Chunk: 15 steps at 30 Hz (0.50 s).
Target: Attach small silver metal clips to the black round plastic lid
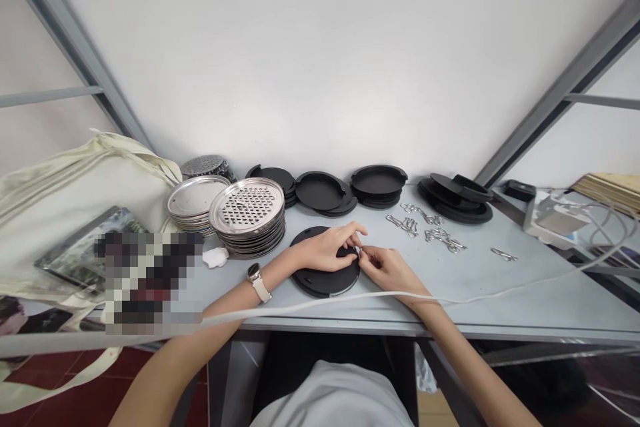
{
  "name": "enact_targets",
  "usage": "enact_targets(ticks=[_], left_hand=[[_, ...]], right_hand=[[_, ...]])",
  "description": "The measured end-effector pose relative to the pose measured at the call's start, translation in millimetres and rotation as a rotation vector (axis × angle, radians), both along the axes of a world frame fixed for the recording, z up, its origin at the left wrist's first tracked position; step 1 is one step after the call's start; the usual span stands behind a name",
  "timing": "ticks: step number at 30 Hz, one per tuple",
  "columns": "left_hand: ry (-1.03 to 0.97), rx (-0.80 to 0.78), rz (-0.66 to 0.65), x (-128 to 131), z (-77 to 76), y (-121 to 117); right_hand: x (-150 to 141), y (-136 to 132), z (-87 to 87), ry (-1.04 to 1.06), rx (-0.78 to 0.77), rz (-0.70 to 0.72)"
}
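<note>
black disc: lies flat on the grey-blue table (465, 273), near its front edge, partly under both hands; the black disc (317, 285) is the centre of the clock here.
left hand: reaches in from 8 o'clock and lies over the disc; the left hand (329, 250) has its forefinger stretched out and its thumb apart from it, low over the disc — whether the other fingertips clamp on anything, i cannot tell.
right hand: comes from 4 o'clock; the right hand (383, 267) has thumb and forefinger drawn in close together by the disc's rim at about 2 o'clock, just beside the left fingertips. a tiny shiny spot shows there, too small to name, so i cannot tell if it is gripped.
wristwatch: a watch (255, 271) with a pale strap, on the left wrist.
metal discs: at 10 o'clock a stack of perforated metal discs (247, 210), with a stack of plain metal discs (197, 195) behind it.
black stacks: similar black pieces along the wall — one stack (273, 180) at 11, another (320, 191) at 12, one (379, 181) at 1, a tilted pile (455, 203) at 2.
wire hooks: loose metal hooks (443, 239) in small heaps between 2 and 3, a lone hook (504, 255) at 3.
white scrap: a crumpled scrap (215, 257) at 9.
cable: a white cable (305, 307) crosses at 6, in front of the disc.
</note>
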State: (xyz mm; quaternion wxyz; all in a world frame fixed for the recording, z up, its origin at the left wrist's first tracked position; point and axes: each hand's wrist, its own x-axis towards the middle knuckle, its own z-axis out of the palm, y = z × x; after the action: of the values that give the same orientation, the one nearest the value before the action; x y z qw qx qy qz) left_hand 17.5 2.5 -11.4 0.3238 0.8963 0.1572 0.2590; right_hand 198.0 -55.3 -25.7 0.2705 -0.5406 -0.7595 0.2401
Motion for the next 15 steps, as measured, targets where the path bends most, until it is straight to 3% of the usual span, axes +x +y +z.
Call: enact_targets(ticks=[15], left_hand=[[0.008, -0.017, 0.006, 0.9, 0.2, -0.8]], right_hand=[[2.6, 0.9, -1.3, 0.031, -0.041, 0.015]])
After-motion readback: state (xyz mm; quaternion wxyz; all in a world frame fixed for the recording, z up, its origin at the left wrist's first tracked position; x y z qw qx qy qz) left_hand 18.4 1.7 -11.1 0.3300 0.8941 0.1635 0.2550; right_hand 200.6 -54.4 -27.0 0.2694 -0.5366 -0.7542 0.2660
